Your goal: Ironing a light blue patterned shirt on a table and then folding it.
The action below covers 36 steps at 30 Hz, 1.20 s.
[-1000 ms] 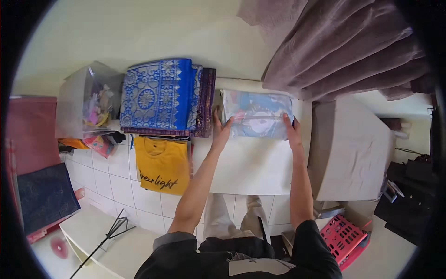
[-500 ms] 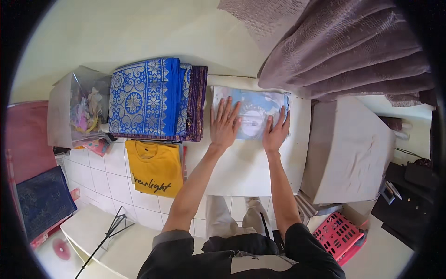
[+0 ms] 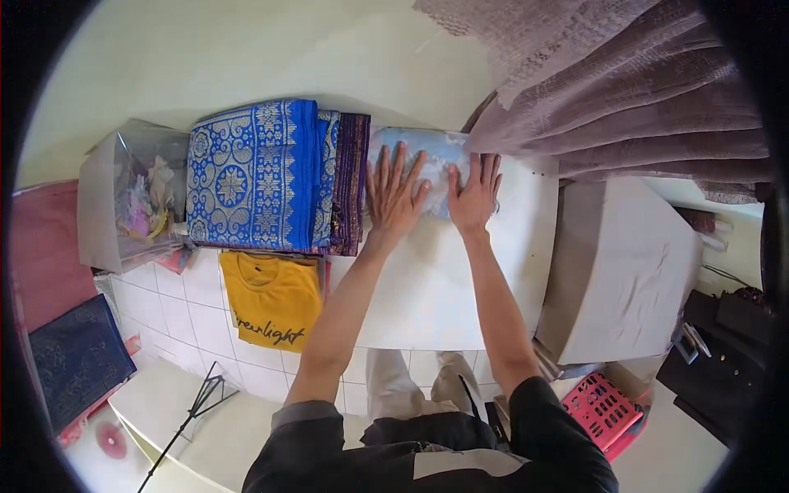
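A light-blue and white patterned folded cloth [image 3: 437,151] lies at the far side of a white tabletop [image 3: 423,287]. My left hand [image 3: 396,195] rests flat on its left part with the fingers spread. On its right edge lies my right hand [image 3: 474,195], fingers stretched out and thumb apart. Both palms hide much of the cloth. Just left of it stands a stack of folded blue fabric [image 3: 251,177] with a silver pattern, beside purple striped fabric [image 3: 353,181]. Closer to me is a folded yellow T-shirt [image 3: 275,300].
A mauve curtain [image 3: 625,107] hangs at the far right, close to my right hand. Right of the table stands a large beige box [image 3: 620,279], with a pink plastic basket [image 3: 600,411] below it. A clear-fronted box [image 3: 148,193] and a black tripod [image 3: 201,403] are on the left.
The light-blue cloth has moved away from me and slightly left, up against the fabric stack. Both hands have moved with it, the right one coming closer to the left.
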### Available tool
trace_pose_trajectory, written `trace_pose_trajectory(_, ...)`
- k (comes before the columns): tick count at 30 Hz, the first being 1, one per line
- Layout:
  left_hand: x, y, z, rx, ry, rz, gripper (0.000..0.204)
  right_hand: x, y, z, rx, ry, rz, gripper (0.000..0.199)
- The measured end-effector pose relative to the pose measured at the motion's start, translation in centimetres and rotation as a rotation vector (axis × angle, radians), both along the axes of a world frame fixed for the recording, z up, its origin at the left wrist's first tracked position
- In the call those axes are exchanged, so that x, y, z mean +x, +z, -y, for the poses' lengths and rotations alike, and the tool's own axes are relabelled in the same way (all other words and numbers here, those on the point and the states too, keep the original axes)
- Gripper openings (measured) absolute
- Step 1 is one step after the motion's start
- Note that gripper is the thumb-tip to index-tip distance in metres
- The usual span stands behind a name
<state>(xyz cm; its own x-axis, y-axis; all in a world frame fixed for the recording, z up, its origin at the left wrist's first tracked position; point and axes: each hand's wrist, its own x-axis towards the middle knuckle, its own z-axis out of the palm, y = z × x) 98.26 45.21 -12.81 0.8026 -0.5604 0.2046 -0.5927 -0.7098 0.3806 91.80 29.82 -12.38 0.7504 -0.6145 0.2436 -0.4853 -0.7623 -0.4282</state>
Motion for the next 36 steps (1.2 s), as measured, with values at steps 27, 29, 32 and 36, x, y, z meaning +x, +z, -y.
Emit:
trace_pose_trajectory(27, -47.3, 4.7, -15.4, -0.117, -0.078, -0.453, 0.048, -46.9, 4.6, -5.8, 0.729, 0.351, -0.15, 0.036)
trace_pose_trajectory(29, -50.5, -4.3, -21.2, 0.156, 0.043, -0.819, 0.04, -53.8, 3.2, -3.7, 0.879, 0.335, -0.477, 0.041)
trace_pose_trajectory(32, -50.2, -7.7, -25.1, 0.465, 0.182, -1.312, 0.035, -62.5, 0.6, -0.6, 0.713, 0.158, -0.768, 0.045)
trace_pose_trajectory(36, -45.6, -11.0, -28.1, 0.649, -0.323, -0.856, 0.035, -68.9, 1.8, 0.6, 0.637, -0.286, -0.5, 0.045)
